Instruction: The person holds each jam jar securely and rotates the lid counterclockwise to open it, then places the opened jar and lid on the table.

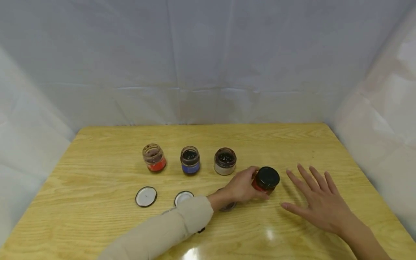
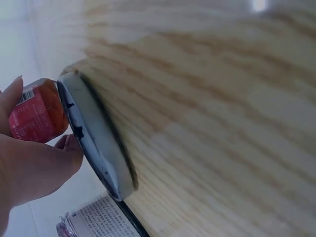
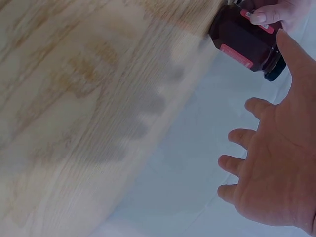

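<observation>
In the head view my left hand (image 1: 242,186) grips a glass jar (image 1: 266,179) with a black lid and a red label. The fingers wrap round its side, and the lid is on. The right wrist view shows the same jar (image 3: 242,42) with dark contents, the left thumb pressed on its label. To the right of it, my right hand (image 1: 321,202) is held over the table with fingers spread and holds nothing. Under my left wrist lies an upturned lid (image 1: 229,207), mostly hidden by the arm. A lid (image 2: 98,138) looms large in the left wrist view.
Behind the left arm stand three uncapped jars in a row: one red-labelled (image 1: 155,160), one blue-labelled (image 1: 190,164) and one pale-labelled (image 1: 225,166). Two upturned white lids lie in front, a left one (image 1: 146,196) and a middle one (image 1: 183,196) partly covered by the sleeve. White sheeting (image 1: 201,72) surrounds the wooden table (image 1: 97,213).
</observation>
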Tool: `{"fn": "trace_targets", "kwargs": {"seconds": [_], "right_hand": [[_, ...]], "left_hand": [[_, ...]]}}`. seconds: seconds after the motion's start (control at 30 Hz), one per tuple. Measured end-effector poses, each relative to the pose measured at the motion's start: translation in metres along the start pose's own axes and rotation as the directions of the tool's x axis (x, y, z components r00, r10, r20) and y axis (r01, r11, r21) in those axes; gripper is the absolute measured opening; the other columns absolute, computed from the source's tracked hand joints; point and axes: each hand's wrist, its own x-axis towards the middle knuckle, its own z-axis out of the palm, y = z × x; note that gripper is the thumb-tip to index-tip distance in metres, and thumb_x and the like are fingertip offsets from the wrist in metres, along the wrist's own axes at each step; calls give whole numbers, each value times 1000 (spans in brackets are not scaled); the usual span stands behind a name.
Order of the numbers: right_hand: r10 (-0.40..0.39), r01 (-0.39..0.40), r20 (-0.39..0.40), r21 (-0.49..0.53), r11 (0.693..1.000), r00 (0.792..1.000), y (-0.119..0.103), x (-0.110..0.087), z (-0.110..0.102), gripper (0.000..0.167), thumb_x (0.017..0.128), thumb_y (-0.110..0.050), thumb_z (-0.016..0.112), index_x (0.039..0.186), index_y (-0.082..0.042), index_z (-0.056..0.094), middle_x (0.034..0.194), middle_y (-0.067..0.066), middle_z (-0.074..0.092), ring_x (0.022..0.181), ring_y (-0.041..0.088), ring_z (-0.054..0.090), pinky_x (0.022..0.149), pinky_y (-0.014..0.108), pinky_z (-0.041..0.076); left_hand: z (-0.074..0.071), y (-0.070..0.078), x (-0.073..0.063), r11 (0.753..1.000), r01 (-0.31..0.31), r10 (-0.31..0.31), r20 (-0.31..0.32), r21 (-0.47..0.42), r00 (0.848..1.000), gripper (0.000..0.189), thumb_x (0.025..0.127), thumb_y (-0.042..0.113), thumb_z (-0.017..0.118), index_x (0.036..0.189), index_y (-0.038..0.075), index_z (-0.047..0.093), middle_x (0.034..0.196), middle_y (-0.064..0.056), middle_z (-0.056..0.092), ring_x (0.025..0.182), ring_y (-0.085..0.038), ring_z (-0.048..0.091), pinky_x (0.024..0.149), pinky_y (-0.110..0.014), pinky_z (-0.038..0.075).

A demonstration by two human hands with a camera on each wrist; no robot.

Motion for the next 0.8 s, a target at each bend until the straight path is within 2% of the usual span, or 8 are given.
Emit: {"fn": "trace_targets", "kwargs": {"seconds": [0.33, 0.8], "right_hand": [[29, -30, 57, 20, 999, 998, -3, 0, -3, 85, 86, -64, 55, 154, -24, 21, 156, 16, 16, 139, 42, 12, 109, 59, -8], [20, -21, 31, 35, 999, 999, 2, -2, -7, 83, 88, -59, 56, 154, -24, 20, 156, 17, 16, 140, 42, 12, 110, 57, -7]], "left_hand": [[-2, -3, 1, 997, 17, -15, 29, -70, 999, 73, 73, 32, 84, 135, 12, 51, 119, 1, 60, 109, -12, 55, 93, -26, 43], [1, -5, 3, 996, -4, 3, -9, -90, 1000, 66, 72, 29, 85, 130, 14, 56, 112, 5, 62, 101, -8, 57, 86, -24, 45]]}}
